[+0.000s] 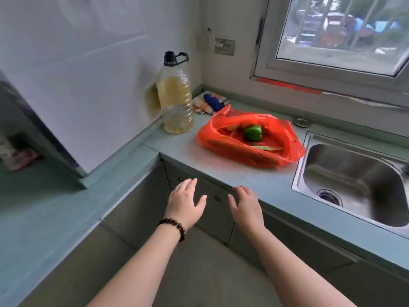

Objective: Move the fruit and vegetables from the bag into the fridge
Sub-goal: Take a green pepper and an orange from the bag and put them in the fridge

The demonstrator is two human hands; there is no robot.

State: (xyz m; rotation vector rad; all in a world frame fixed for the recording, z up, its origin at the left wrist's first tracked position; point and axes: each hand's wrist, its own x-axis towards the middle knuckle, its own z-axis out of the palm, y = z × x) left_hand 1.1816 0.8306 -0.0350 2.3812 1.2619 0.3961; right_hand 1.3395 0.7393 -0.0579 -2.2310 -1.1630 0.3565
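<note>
Hands reach forward at lower centre of the head view: left hand (185,201) and right hand (245,204), both spread and empty, near the counter edge. Thin red plastic bag (250,140) lies open mid-frame beside the steel sink (354,180), a green bell pepper (252,133) inside. Judging by this, unloading has barely begun; next comes grasping produce.

a red plastic bag (250,140) lies open on the desk (221,178), a green pepper (253,133) resting inside among other half-hidden produce.

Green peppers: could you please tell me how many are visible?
1: a green pepper lies inside the open red bag on the counter; others may be hidden.
</note>
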